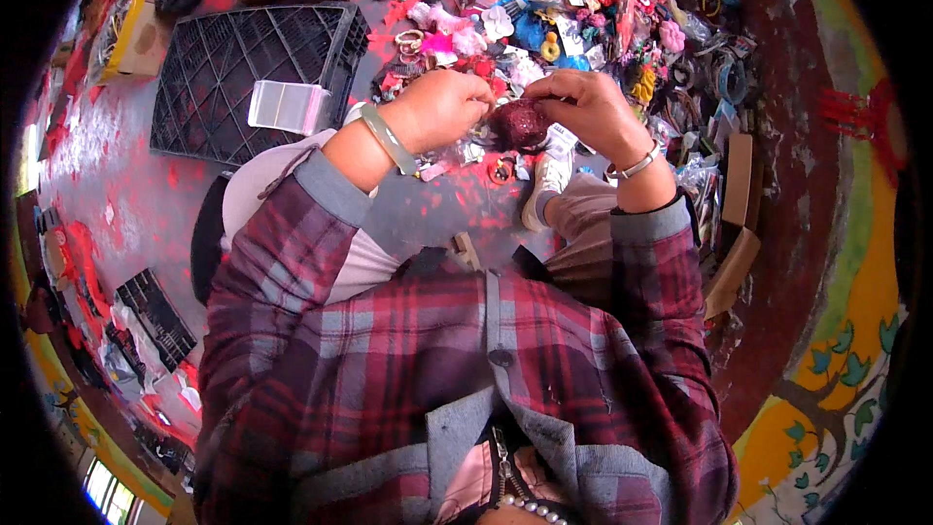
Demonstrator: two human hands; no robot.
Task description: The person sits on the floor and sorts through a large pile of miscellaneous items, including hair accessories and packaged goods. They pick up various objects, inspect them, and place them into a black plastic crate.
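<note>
Glittering in the right hand — a rounded bundle.

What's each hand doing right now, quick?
Left hand: fingers curled near the dark red glittery piece; can't tell whether it grips anything.
Right hand: closed, holding the dark red glittery piece.

It's bright. A window far below the black crate glows white. The floor just below the crate shines pale. Far from the crate, lines bend and corners go black.
</note>
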